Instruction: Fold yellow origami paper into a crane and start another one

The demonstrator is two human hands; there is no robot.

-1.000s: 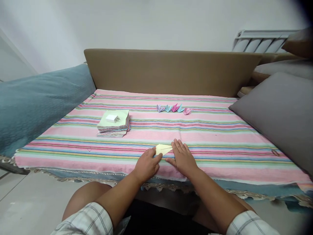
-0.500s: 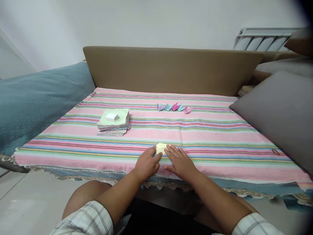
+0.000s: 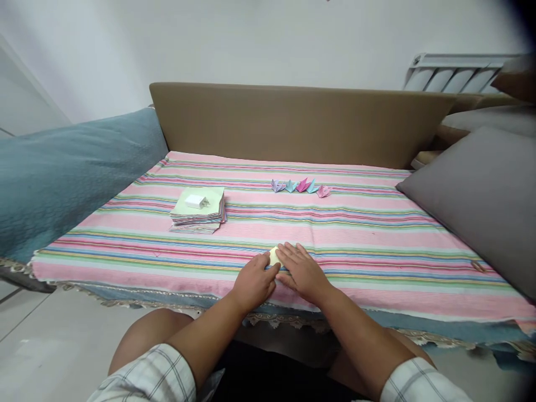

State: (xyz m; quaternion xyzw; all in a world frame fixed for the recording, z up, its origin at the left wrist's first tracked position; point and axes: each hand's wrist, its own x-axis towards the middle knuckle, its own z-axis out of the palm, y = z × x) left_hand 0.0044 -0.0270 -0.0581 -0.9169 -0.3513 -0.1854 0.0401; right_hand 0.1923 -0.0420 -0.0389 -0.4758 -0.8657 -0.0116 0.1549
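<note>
A small piece of folded pale yellow paper (image 3: 273,257) lies on the striped cloth (image 3: 352,229) near the seat's front edge. My left hand (image 3: 254,282) grips its left end, with thumb and index finger at the paper and the other fingers curled under. Flat over the paper's right part lies my right hand (image 3: 302,272), open, its fingers stretched out and covering much of the sheet. Beyond my hands, several folded paper cranes (image 3: 304,185) in purple, teal, magenta and pink stand in a row.
To the left is a stack of paper squares (image 3: 196,218) with a white plug adapter (image 3: 196,201) on top. A grey cushion (image 3: 481,195) leans at the right, a small brown object (image 3: 477,267) near it. The brown backrest (image 3: 293,123) closes off the rear.
My right hand has slid left across the folded paper, so less of it shows. My left hand stays at the left end. The whole view has shifted slightly.
</note>
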